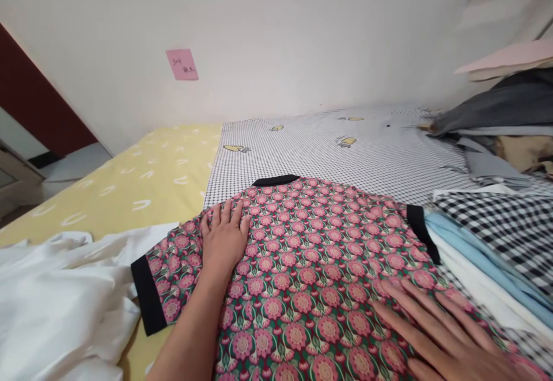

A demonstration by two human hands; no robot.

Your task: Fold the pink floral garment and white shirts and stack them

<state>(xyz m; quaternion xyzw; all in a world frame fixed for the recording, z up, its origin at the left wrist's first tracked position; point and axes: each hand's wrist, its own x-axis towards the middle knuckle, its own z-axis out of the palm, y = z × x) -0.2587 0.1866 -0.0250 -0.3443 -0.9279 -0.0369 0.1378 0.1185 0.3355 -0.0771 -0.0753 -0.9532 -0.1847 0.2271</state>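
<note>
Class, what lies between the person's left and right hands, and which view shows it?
Only the spread floral garment lies between the left hand and the right hand; the head view shows this.

Left fingers (226, 213) and right fingers (432, 312) flat on a black-collared floral shirt (302, 254), white cloth (56, 306) beside it

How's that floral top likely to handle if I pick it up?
The floral top is probably floppy: it lies thin and flat beneath the left hand and right hand. Lifted by the middle, its outspread sleeves would likely droop.
</note>
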